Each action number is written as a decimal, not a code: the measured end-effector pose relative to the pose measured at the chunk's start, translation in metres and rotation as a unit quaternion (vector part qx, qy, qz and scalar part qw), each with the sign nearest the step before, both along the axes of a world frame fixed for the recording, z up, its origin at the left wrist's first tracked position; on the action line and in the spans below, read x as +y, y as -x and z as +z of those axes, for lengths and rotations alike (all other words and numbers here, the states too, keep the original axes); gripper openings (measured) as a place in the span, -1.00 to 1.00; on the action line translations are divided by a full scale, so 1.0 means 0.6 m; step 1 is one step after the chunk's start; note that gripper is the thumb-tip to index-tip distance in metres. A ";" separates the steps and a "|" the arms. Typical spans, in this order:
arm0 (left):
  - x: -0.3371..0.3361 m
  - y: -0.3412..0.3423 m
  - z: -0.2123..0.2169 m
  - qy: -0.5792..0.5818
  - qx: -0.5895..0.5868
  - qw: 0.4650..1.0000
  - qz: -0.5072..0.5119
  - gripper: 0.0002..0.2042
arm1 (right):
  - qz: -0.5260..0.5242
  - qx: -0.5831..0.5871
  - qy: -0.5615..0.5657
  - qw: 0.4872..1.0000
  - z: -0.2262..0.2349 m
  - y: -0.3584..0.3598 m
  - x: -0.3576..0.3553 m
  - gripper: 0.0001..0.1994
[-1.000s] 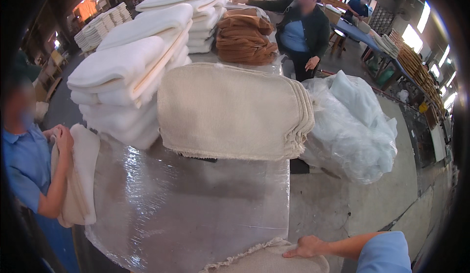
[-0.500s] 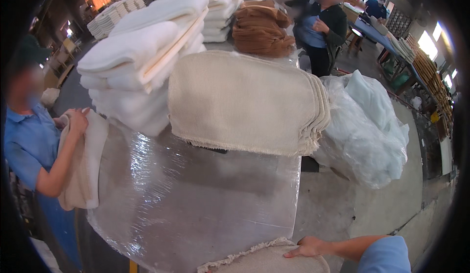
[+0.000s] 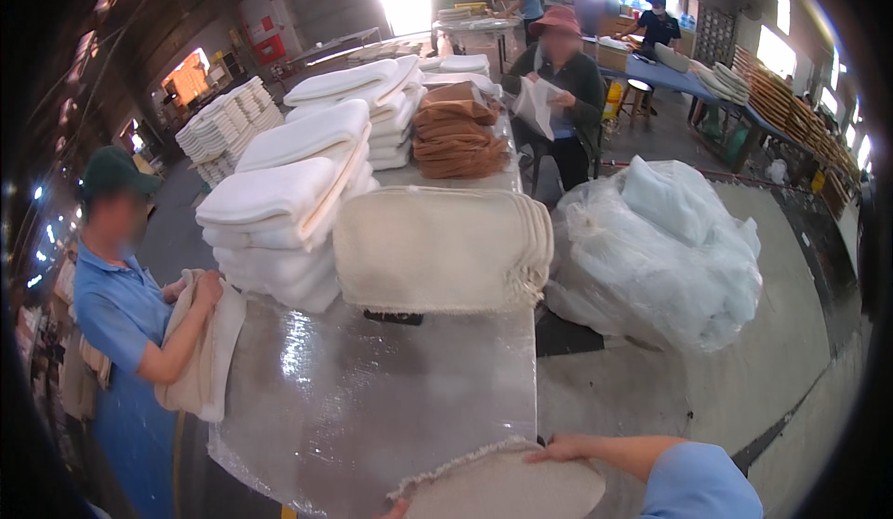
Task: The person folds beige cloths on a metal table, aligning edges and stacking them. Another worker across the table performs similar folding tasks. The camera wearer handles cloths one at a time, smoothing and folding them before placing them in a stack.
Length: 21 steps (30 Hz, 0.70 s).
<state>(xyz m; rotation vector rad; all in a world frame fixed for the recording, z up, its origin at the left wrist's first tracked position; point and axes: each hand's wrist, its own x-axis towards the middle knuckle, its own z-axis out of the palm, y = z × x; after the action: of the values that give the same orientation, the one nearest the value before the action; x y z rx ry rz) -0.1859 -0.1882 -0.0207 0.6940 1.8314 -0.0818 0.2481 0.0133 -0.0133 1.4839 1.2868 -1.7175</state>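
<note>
Cloth (image 3: 507, 486), beige and fringed, looks soft and light; right hand (image 3: 563, 446) fingers rest flat along its edge, nothing gripped, best taken there.

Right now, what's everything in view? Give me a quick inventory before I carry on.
beige cloth piece: one, beige, frayed edge, near end of table under the hands
table: one, covered in shiny clear plastic, centre
beige cloth stack: one, beige, middle of table
white folded stacks: several, white, left side of table running back
brown stack: one, brown, far end of table
plastic bag bundle: one, clear, on the floor right of table
co-worker in blue: one, left of table, holding a beige cloth
seated person: one, pink hat, beyond the table
right hand: blue sleeve, resting on the cloth piece's edge
left hand: barely visible at the bottom edge
</note>
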 end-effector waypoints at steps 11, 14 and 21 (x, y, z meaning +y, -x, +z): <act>-0.113 -0.036 0.146 -0.043 -0.135 0.973 0.183 -0.21 | -0.060 -0.026 -0.106 0.992 0.122 -0.042 -0.105 0.23; -0.088 -0.054 0.150 -0.024 -0.093 0.973 0.211 -0.25 | -0.009 -0.068 -0.121 0.990 0.125 -0.022 -0.086 0.18; -0.022 -0.053 0.147 0.103 -0.050 0.961 0.253 -0.24 | 0.072 -0.122 -0.090 0.986 0.049 0.000 -0.043 -0.04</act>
<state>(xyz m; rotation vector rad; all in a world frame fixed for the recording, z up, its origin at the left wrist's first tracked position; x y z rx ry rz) -0.1539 -0.2013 0.0674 0.0694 1.8182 0.0984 0.2480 -0.0126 0.0162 1.6022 1.4084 -1.3115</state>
